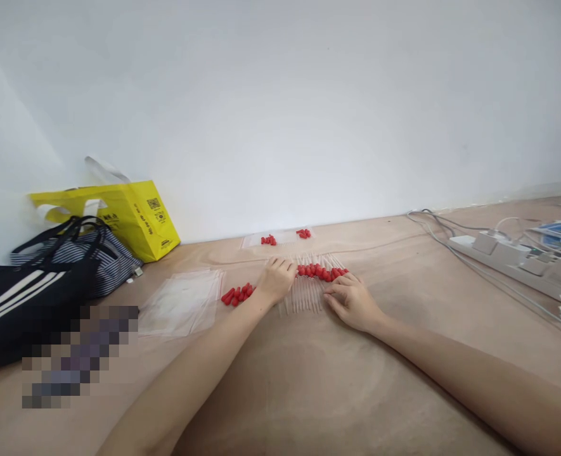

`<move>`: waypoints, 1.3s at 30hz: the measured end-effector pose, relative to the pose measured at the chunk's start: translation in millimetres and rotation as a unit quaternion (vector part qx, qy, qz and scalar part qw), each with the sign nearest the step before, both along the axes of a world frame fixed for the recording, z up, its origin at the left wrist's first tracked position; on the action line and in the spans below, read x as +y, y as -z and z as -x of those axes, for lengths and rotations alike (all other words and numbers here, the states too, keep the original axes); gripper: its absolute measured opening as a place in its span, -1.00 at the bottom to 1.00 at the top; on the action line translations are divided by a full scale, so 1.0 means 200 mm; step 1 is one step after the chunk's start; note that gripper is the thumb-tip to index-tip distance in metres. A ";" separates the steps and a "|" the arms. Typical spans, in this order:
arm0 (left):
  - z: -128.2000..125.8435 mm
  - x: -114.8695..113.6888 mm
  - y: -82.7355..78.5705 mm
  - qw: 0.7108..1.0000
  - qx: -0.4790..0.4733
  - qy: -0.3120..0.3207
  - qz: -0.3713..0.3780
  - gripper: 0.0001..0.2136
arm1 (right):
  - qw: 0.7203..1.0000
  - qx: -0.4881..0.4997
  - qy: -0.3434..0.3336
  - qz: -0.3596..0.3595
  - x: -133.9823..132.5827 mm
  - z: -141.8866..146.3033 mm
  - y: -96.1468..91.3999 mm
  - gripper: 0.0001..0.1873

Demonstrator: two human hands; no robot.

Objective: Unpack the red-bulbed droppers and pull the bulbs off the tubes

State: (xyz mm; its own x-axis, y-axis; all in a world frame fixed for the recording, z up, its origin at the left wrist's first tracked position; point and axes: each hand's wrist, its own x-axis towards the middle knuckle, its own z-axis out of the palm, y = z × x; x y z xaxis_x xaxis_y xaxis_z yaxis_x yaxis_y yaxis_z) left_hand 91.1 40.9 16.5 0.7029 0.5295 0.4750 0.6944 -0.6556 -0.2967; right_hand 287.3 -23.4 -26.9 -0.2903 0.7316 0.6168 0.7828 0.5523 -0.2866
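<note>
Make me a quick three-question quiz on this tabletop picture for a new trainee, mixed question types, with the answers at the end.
1. True or false: the power strip lies on the person's right.
2. Multiple choice: what lies between the left hand and the right hand?
A. A striped bag
B. Pale sticks and a row of red pieces
C. A yellow bag
3. Count: how many separate red clusters lie beyond the hands, close to the wall?

Key:
1. True.
2. B.
3. Two.
</note>
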 end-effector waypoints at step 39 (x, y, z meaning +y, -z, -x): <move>0.26 -0.43 0.12 0.977 -0.148 0.155 -0.013 -0.86 | 0.983 -0.088 -0.149 0.058 -0.14 0.18 -0.04 -0.76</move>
State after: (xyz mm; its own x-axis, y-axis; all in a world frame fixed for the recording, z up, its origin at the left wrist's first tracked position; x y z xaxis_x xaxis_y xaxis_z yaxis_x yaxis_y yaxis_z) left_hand 38.3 -45.5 -7.0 0.6571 0.2986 0.6921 0.5224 -0.8423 -0.1325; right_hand 252.0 -50.6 -18.7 -0.5967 0.6605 0.4557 0.6342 0.7361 -0.2365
